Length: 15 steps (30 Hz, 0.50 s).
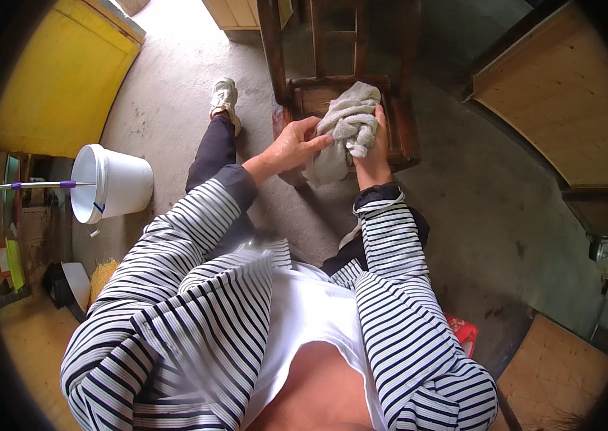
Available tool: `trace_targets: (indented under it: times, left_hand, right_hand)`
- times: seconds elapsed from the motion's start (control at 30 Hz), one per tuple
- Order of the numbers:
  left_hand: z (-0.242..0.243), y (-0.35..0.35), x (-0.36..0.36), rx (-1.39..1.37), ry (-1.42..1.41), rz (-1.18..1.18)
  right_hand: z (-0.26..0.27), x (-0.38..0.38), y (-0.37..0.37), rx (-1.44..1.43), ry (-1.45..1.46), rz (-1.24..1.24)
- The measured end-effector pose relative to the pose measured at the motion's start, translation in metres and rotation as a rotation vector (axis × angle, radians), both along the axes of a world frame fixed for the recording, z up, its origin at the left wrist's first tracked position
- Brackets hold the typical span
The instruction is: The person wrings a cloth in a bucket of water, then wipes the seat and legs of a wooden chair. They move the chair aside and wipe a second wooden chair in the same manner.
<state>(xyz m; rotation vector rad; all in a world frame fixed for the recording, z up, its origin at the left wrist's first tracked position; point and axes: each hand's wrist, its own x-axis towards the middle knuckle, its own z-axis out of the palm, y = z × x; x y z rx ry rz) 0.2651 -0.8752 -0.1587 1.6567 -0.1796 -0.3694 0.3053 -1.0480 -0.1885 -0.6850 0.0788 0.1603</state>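
A bunched, damp-looking grey cloth (pixel 351 121) is up in front of me, over the seat of a dark wooden chair (pixel 304 99). My right hand (pixel 377 153) grips it from the right and from below, with part of the hand hidden by the folds. At the cloth's left edge is my left hand (pixel 294 144), thumb and fingers apart, its fingertips touching the fabric or very close to it. Whether those fingers pinch the cloth is unclear. A loose, blurred end of the fabric hangs below the left thumb.
To the left, a white plastic bucket (pixel 126 183) lies tilted in view, with a metal-and-purple pole (pixel 40 185) reaching into its mouth. A yellow panel (pixel 67 75) stands beyond it. Wooden boards (pixel 557 97) flank the right. My outstretched leg (pixel 213 148) is left of the chair.
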Motion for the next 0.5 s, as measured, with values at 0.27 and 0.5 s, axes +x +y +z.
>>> trace_targets:
  times: [0.27,0.5]
  left_hand:
    - [-0.058,0.088,0.009,-0.023,0.170,0.374]
    - [-0.039,0.133,0.055,-0.931,0.448,0.686]
  right_hand:
    - [-0.034,0.009,0.027,-0.235,0.435,-0.179]
    - [-0.015,-0.006,0.095,0.036,0.372,0.170]
